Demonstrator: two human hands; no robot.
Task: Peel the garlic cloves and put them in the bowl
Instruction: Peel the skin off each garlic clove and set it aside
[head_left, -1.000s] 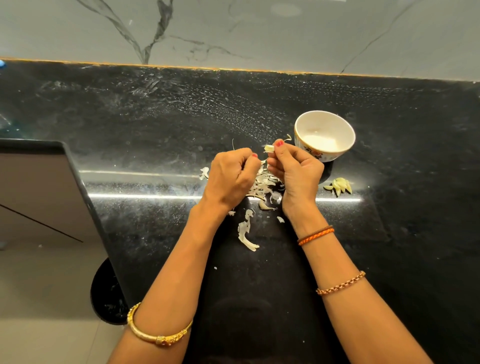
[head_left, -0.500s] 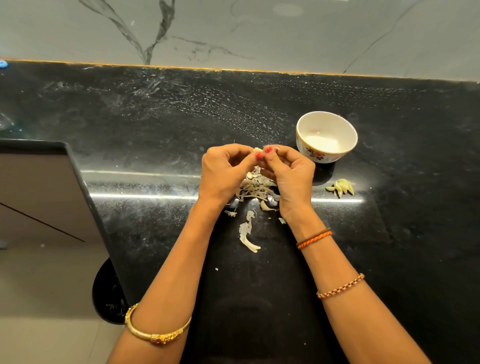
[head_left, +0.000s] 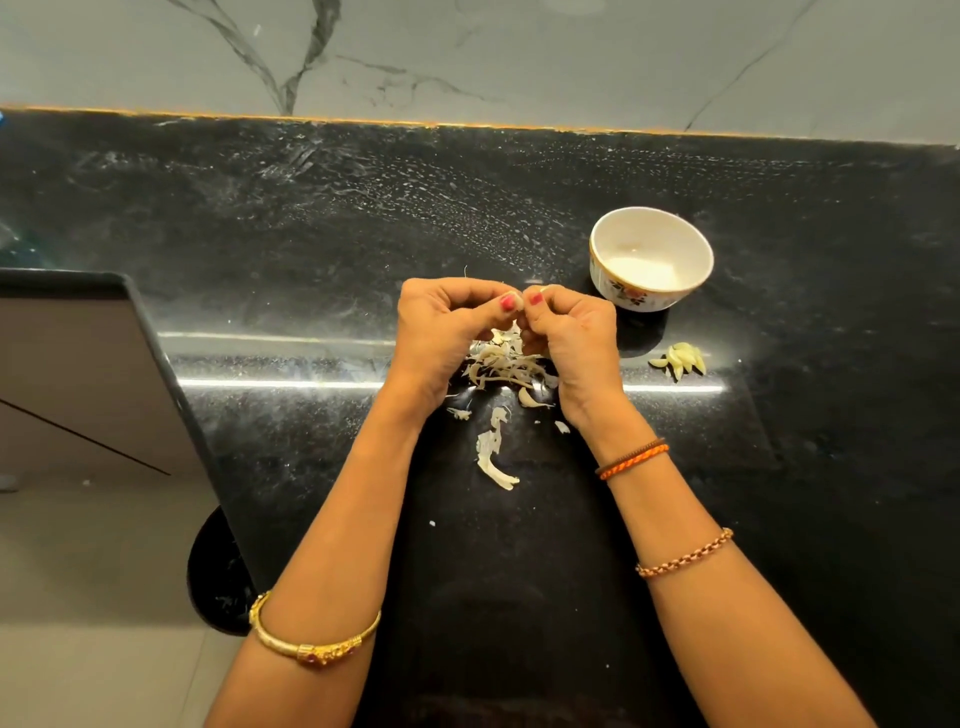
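- the garlic clove being worked on is almost hidden, pinched between the fingertips of both hands above the middle of the black counter (head_left: 779, 467).
- the left hand (head_left: 441, 332) and right hand (head_left: 571, 332) are both curled and gripping it, thumbs meeting.
- step in hand looks like the peeling; next, the bared clove should travel right to the bowl (head_left: 602, 270), near the back edge.
- peels (head_left: 501, 366) lie beneath the hands; a cluster of cloves (head_left: 683, 359) sits just in front of the bowl.

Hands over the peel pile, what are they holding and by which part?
Left hand and right hand pinch a small garlic clove between their fingertips; which part is hidden.
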